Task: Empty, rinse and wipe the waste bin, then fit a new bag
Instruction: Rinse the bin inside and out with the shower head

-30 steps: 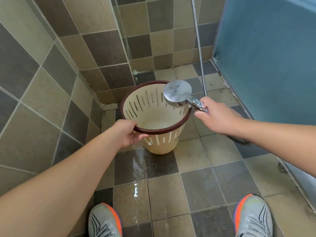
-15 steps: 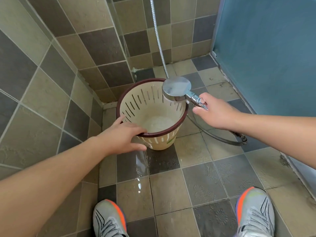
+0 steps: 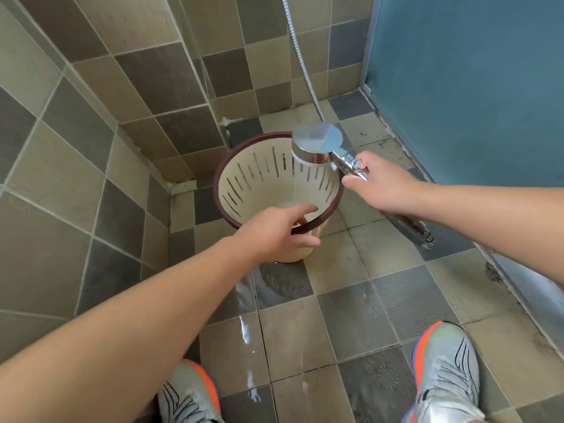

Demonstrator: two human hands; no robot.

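While the left hand [image 3: 274, 230] pinches the dark-brown rim of the cream slotted plastic waste bin [image 3: 268, 184], thumb outside & fingers inside, the right hand [image 3: 381, 187] is wrapped round the chrome shower head [image 3: 317, 145] handle over it. Bin stands on the wet tile floor [image 3: 351, 315] in the corner; prob. light, stiff, slippery w/ water, so the rim is the best hold.

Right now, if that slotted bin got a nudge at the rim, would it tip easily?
Probably. The bin looks like thin plastic with slotted walls, so likely light. It narrows towards the base, so a push at the rim could tip it. The floor is wet, so it may slide; the left hand at its rim likely steadies it.
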